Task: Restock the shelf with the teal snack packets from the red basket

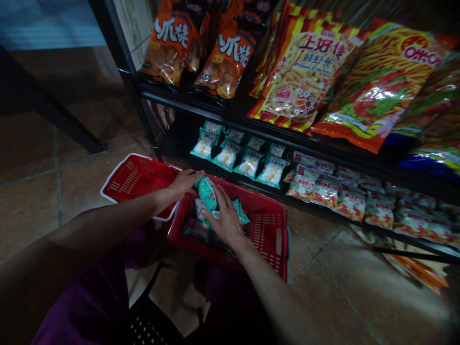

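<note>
A small teal snack bag (207,192) is held between my two hands over the front red shopping basket (264,225). My left hand (185,183) has its fingertips closed on the bag's upper left edge. On the bag's right side, my right hand (226,218) grips with fingers along the edge and thumb toward the front. Below them, several similar bags lie in the basket's left part, among them a teal and white packet (240,212); my right hand partly covers them.
A second red basket (131,179) stands on the tiled floor at left. The black rack's lower shelf (176,141) holds small teal bags (248,163) and white-orange bags (325,191). Above are orange snack bags (226,57) and prawn cracker bags (305,72). A metal post (125,72) rises at left.
</note>
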{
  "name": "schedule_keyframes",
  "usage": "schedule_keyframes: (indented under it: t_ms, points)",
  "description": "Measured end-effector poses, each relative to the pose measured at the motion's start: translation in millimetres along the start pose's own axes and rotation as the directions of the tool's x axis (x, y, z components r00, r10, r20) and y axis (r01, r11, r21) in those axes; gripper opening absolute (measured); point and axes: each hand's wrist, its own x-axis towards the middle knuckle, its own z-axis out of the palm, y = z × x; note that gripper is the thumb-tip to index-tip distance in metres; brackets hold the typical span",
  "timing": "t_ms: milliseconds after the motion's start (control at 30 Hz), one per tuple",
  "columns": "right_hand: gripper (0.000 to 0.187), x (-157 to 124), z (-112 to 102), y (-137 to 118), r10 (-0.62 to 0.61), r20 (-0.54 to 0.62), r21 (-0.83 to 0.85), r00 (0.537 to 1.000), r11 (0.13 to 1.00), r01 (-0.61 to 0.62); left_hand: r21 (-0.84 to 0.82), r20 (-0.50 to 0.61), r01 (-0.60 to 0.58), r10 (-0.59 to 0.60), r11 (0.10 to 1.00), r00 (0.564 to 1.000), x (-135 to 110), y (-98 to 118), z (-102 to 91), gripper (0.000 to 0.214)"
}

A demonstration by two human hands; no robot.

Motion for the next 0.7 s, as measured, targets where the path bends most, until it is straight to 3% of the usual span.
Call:
schedule_keyframes:
  t_ms: [200, 400, 700]
  points:
    - [0.058, 1.8, -2.3, 0.6, 0.012, -0.074, 0.078, 0.997, 0.997, -0.006, -0.046, 0.124, -0.002, 0.007, 0.999, 0.992, -0.9, 3.7, 0.3, 0.025]
    - [0.050, 2.6, -5.1, -0.9, 0.099, -0.130, 0.213, 0.986, 0.975, -0.070, -0.082, 0.088, -0.086, 0.093, 0.993, 0.992, -1.9, 3.3, 2.7, 0.033]
    - [0.041, 3.2, -2.9, -3.0, 0.367, -0.088, 0.558, 0.926, 0.788, -0.259, 0.037, 0.055, -0.121, 0.119, 0.992, 0.991, 1.4, 5.3, -0.6, 0.041]
